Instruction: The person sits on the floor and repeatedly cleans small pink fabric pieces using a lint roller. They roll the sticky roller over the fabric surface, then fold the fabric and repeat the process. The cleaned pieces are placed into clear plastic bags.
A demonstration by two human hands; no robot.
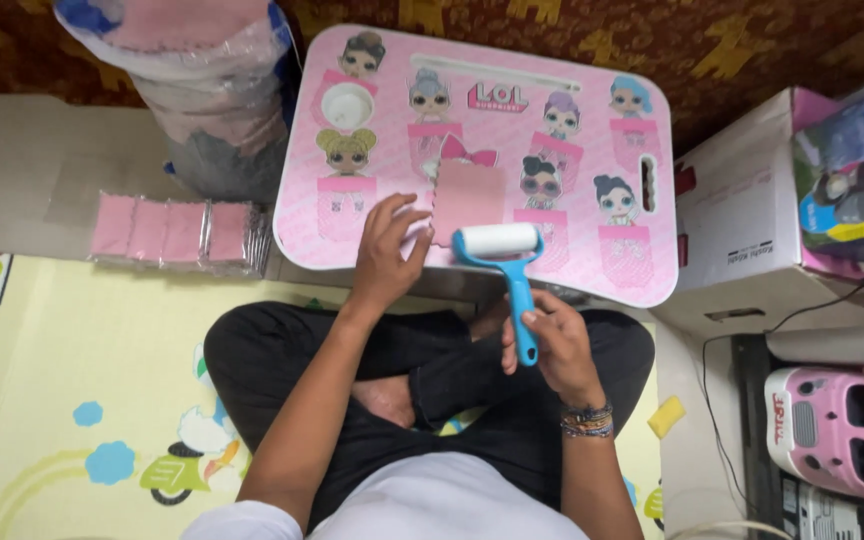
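I sit cross-legged at a small pink lap table [642,270] printed with cartoon dolls. A pink square cloth [469,192] lies flat on it. My left hand [387,250] rests on the tabletop, fingertips touching the cloth's left edge. My right hand [552,345] grips the blue handle of a lint roller [504,255], whose white roll sits at the cloth's near edge.
A row of packed pink cloths [174,232] lies on the floor to the left, below a large plastic bag [197,90] of pink material. Cardboard boxes [742,220], a pink toy car [842,430], a cable and a yellow sponge [666,416] are on the right.
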